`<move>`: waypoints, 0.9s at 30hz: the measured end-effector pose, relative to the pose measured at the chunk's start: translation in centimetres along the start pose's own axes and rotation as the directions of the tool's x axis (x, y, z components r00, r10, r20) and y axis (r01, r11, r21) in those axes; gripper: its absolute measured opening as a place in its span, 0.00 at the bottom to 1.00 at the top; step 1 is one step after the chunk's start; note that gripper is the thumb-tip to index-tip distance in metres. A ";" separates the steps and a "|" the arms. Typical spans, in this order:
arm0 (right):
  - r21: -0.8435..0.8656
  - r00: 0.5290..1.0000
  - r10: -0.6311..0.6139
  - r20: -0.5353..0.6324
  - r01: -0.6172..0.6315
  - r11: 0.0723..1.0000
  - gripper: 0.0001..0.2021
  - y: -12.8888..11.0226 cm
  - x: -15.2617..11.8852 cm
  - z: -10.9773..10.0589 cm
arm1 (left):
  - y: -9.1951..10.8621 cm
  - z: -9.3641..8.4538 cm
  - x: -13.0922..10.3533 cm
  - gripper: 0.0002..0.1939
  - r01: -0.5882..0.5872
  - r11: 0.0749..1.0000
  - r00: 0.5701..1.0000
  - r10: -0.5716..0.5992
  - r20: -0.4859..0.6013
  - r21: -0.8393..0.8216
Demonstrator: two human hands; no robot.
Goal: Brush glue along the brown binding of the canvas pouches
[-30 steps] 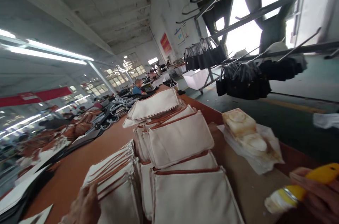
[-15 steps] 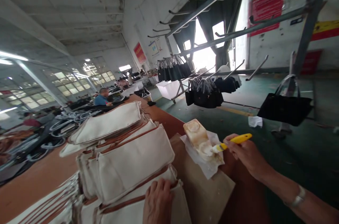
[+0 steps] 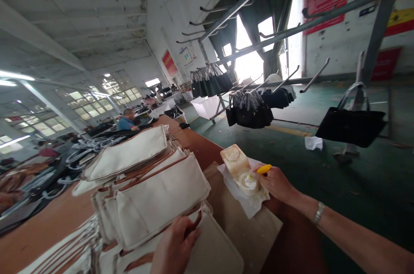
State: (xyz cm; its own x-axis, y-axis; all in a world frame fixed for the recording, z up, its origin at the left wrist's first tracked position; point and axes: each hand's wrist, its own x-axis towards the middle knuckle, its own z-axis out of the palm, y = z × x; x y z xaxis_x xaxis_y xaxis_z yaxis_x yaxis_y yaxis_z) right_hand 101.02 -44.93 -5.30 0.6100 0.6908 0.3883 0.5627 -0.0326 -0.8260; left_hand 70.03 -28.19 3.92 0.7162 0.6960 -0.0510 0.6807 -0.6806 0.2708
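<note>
White bag pieces (image 3: 161, 196) with brown edges lie stacked on the brown table. At the front of the stack my left hand (image 3: 176, 241) is closed, its fingers pinching the brown edge strip of a white piece. My right hand (image 3: 274, 181) grips a brush with a yellow handle (image 3: 264, 169). The brush's bristle end is down in the opening of a cream-coloured container (image 3: 234, 159), among white paste. Under the container is a white sheet (image 3: 254, 211), which rests on a brown board (image 3: 237, 237).
Metal racks (image 3: 284, 33) with black bags (image 3: 255, 114) stand beyond the table on the right. Cords and dark material (image 3: 64, 168) lie at the left. A person in blue (image 3: 127, 120) sits farther back.
My left hand has moved left and taken hold of the brown edge, shifting the front piece. My right hand has moved left, with the brush now steeper and deeper in the container.
</note>
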 end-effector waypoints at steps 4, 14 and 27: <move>0.005 0.985 -0.146 0.090 0.146 0.989 0.10 -1.3 -2.1 -1.4 | 0.2 2.0 -0.6 0.09 0.023 0.998 0.996 -0.028 -0.081 -0.064; 0.013 0.955 -0.280 0.094 0.280 0.960 0.10 -0.9 -4.6 -1.9 | 0.1 2.9 -3.3 0.12 -0.073 0.961 0.989 0.035 -0.146 -0.268; 0.618 0.966 0.153 0.206 -0.250 0.745 0.15 -12.3 -7.6 1.2 | 1.1 3.6 -5.4 0.18 -0.083 0.933 0.995 0.059 -0.077 -0.350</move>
State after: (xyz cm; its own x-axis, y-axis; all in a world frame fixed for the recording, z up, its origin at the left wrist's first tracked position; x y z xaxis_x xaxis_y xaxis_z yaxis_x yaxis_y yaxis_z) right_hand 88.80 -48.95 1.46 0.5605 0.8116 0.1645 -0.0781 0.2495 -0.9652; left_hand 67.51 -33.50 1.03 0.7413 0.6700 0.0396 0.5220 -0.6125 0.5936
